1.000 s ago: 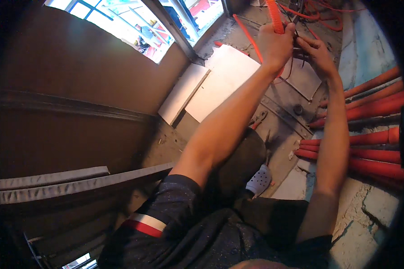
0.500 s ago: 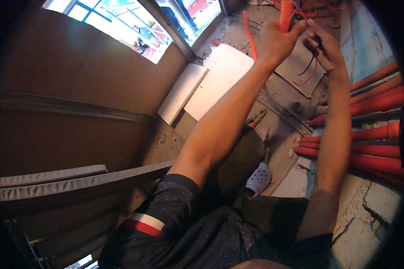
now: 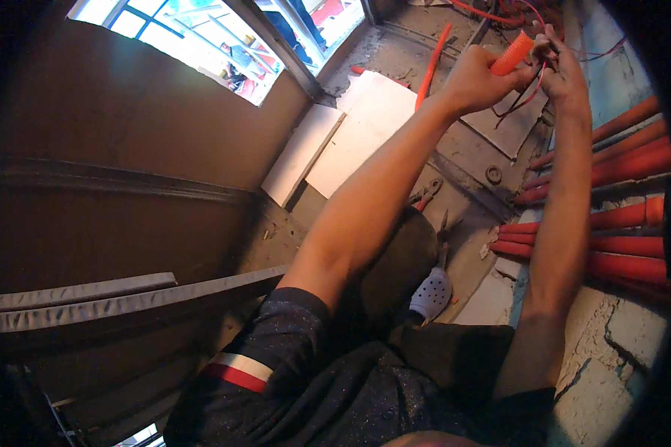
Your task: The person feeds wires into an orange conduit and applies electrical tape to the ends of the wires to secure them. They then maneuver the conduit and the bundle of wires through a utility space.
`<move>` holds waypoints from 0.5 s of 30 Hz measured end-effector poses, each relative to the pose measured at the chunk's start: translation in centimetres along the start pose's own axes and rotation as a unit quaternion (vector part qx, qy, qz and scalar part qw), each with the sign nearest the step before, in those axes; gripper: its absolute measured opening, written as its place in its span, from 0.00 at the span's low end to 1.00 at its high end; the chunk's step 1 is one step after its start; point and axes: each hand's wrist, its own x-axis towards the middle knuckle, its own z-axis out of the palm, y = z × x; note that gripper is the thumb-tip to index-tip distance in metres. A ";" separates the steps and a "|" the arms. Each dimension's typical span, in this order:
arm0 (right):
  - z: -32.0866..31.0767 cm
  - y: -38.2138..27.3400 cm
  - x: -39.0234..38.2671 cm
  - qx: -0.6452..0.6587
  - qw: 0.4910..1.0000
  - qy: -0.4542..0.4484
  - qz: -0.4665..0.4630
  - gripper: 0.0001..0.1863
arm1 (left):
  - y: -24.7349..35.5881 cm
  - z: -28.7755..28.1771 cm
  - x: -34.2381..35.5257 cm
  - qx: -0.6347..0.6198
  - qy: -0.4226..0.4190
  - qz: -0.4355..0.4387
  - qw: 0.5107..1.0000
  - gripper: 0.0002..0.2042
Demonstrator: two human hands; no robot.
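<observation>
At the near edge, a dark shirt sleeve [image 3: 302,309] with a white and red band was seen; beyond it, a pale perforated shoe [image 3: 430,294] was set on the floor, and red-handled pliers [image 3: 429,195] were left lying past the knee, with a small dark ring [image 3: 493,175] to their right. On the right, a row of red pipes [image 3: 622,246] was seen against the rough wall, partly covered by the right forearm.

Farther out, a short orange corrugated tube [image 3: 513,54] was gripped in the closed left hand [image 3: 483,80]; its long axis was slanted up and to the right, out of that fist, so that its free end was turned toward the right hand [image 3: 563,73] and separated from those fingers by only a narrow gap; the right hand was thus the nearer to that end. The right fingers were bent beside thin red and dark wires [image 3: 538,88], by which a loop was formed below the two hands; whether the wires were firmly pinched, or run inside the tube, could not be told.

Beyond the left forearm, white boards [image 3: 373,134] were laid on the floor; an orange length of tubing [image 3: 432,67] was seen near them; farthest off, a bright window opening [image 3: 201,45] was framed by the brown wall.
</observation>
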 end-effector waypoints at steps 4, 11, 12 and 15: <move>-0.6 0.2 1.1 0.162 0.984 0.056 0.058 0.17 | 0.5 0.0 -0.5 0.009 0.007 -0.005 1.000 0.19; -0.4 0.7 0.7 0.145 0.988 0.039 0.037 0.17 | 0.4 -0.6 -0.7 0.103 -0.048 -0.005 0.993 0.19; -0.6 0.3 0.9 0.131 0.990 0.052 0.030 0.17 | 0.6 -0.6 -0.7 0.077 -0.062 -0.032 0.995 0.19; -0.6 0.5 1.0 0.147 0.985 0.086 0.014 0.17 | 0.4 -0.7 -0.6 0.176 -0.042 -0.014 0.983 0.19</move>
